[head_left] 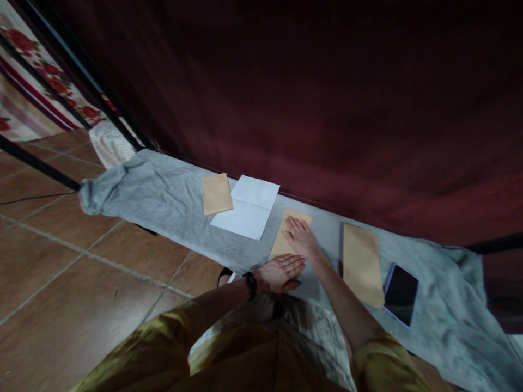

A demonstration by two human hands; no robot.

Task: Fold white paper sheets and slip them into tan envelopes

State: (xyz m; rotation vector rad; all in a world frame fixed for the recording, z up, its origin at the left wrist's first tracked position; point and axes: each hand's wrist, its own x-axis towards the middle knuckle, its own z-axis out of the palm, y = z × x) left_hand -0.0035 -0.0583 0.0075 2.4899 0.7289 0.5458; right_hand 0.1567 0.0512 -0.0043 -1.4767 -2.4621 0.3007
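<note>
A tan paper envelope (280,246) lies on the grey cloth in front of me, partly covered by both hands. My right hand (299,235) rests flat on its upper part, fingers stretched toward the far edge. Across the near end lies my left hand (281,272), palm down, fingers extended to the right, a dark band on the wrist. Just left of the envelope is a white sheet of paper (249,207) with a fold crease. A smaller tan envelope (216,194) overlaps that sheet's left side.
To the right lie a larger tan envelope (362,264) and a phone (401,295) with a dark screen. Grey cloth (163,190) covers the narrow surface. A dark red curtain (327,109) hangs along its far side. Black metal bars (41,163) and tiled floor (81,283) are at left.
</note>
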